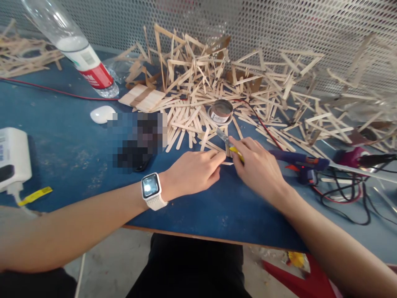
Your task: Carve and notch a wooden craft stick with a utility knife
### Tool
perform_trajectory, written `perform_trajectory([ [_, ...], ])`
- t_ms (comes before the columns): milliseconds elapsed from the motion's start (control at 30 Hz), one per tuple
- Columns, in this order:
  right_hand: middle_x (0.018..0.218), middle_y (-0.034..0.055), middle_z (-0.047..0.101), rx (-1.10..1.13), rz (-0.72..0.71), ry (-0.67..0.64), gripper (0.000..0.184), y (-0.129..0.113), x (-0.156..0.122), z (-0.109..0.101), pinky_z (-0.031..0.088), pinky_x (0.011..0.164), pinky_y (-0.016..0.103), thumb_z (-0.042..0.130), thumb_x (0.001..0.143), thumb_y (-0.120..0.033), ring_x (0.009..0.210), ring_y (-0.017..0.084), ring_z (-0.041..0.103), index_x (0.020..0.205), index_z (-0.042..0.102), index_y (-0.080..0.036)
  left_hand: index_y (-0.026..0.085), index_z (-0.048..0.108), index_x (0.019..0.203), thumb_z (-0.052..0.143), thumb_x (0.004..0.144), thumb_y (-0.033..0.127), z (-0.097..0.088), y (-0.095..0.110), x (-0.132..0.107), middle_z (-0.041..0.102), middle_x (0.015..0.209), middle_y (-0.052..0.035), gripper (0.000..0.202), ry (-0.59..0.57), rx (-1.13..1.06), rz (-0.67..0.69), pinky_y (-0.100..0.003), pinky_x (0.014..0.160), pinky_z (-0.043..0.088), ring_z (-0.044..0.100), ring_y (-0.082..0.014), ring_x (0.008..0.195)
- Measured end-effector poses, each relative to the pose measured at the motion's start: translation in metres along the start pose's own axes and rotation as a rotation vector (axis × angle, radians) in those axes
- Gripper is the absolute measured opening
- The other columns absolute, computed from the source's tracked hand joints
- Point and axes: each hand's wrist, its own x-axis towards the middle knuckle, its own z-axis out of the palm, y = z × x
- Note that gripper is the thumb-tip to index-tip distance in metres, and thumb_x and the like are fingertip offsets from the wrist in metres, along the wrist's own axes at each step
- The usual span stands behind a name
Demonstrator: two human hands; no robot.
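My right hand (260,167) is wrapped round a yellow utility knife (237,153), its grey blade end pointing up and left over the loose sticks. Just to its left, my left hand (198,171) is closed in a pinch, with a white watch at the wrist. From its fingertips a short end of a wooden craft stick (228,163) pokes out towards the right hand; the rest of it is hidden by the fingers. Many flat craft sticks (186,118) are spread on the blue table just beyond both hands. An open round tin (221,111) stands among them.
A blue glue gun (302,161) and tangled black cables (347,198) lie at the right. Leftwards are a water bottle (93,70), a white mouse (102,114), a blurred-out dark object (139,157) and a white power adapter (14,157). A perforated metal panel (124,25) rises behind.
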Motion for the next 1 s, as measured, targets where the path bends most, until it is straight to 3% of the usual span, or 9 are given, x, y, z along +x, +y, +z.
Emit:
perform_trajectory([
  [167, 0.122, 0.0138, 0.073, 0.096, 0.03, 0.055, 0.054, 0.003, 0.001, 0.006, 0.064, 0.078, 0.044, 0.06, 0.1, -0.03, 0.106, 0.032, 0.074, 0.154, 0.06, -0.023, 0.012, 0.061, 0.124, 0.045, 0.109, 0.017, 0.001, -0.007, -0.001, 0.075, 0.109, -0.012, 0.023, 0.026, 0.183, -0.133, -0.033, 0.054, 0.029, 0.072, -0.0215, 0.076],
  [333, 0.122, 0.0129, 0.076, 0.259, 0.054, 0.168, 0.052, 0.004, 0.003, 0.01, 0.065, 0.096, 0.048, 0.057, 0.102, -0.028, 0.106, 0.029, 0.076, 0.154, 0.058, -0.023, 0.007, 0.057, 0.134, 0.042, 0.109, 0.017, -0.005, -0.018, -0.002, 0.076, 0.099, -0.0161, 0.031, 0.043, 0.306, -0.264, -0.032, 0.054, 0.03, 0.073, -0.0237, 0.073],
  [400, 0.115, 0.0105, 0.079, 0.394, 0.1, 0.223, 0.041, 0.003, 0.003, 0.009, 0.065, 0.093, 0.046, 0.053, 0.108, -0.034, 0.092, 0.024, 0.076, 0.146, 0.063, -0.024, 0.003, 0.056, 0.138, 0.041, 0.108, 0.015, -0.008, -0.022, -0.001, 0.076, 0.099, -0.0191, 0.035, 0.042, 0.338, -0.3, -0.032, 0.055, 0.032, 0.073, -0.0252, 0.072],
  [500, 0.107, 0.0075, 0.078, 0.599, 0.172, 0.248, 0.032, 0.002, 0.003, 0.009, 0.063, 0.074, 0.038, 0.05, 0.111, -0.04, 0.068, 0.016, 0.069, 0.131, 0.07, -0.025, 0.0, 0.053, 0.143, 0.041, 0.107, 0.013, -0.013, -0.025, -0.001, 0.076, 0.099, -0.0211, 0.04, 0.04, 0.363, -0.309, -0.033, 0.056, 0.032, 0.073, -0.0266, 0.071],
  [633, 0.116, 0.0081, 0.075, 0.715, 0.254, 0.274, 0.039, 0.006, 0.004, 0.014, 0.051, 0.047, 0.028, 0.052, 0.108, -0.034, 0.054, 0.011, 0.062, 0.145, 0.062, -0.028, 0.007, 0.052, 0.148, 0.041, 0.108, 0.014, -0.015, -0.023, 0.001, 0.077, 0.103, -0.0164, 0.041, 0.036, 0.343, -0.253, -0.033, 0.053, 0.026, 0.07, -0.022, 0.067],
  [767, 0.119, 0.011, 0.071, 0.734, 0.257, 0.267, 0.048, 0.008, 0.007, 0.019, 0.053, 0.042, 0.027, 0.05, 0.102, -0.024, 0.062, 0.016, 0.069, 0.148, 0.061, -0.029, 0.016, 0.056, 0.149, 0.042, 0.111, 0.016, -0.01, -0.022, 0.002, 0.076, 0.112, -0.0128, 0.041, 0.028, 0.309, -0.176, -0.033, 0.052, 0.025, 0.069, -0.0182, 0.068],
  [1000, 0.127, 0.011, 0.06, 0.748, 0.217, 0.235, 0.069, 0.001, 0.007, 0.021, 0.062, 0.052, 0.027, 0.051, 0.084, -0.013, 0.091, 0.02, 0.074, 0.15, 0.056, -0.029, 0.015, 0.062, 0.142, 0.044, 0.11, 0.016, -0.003, -0.024, 0.002, 0.075, 0.114, -0.0132, 0.036, 0.044, 0.291, -0.134, -0.034, 0.053, 0.025, 0.071, -0.0176, 0.07],
])
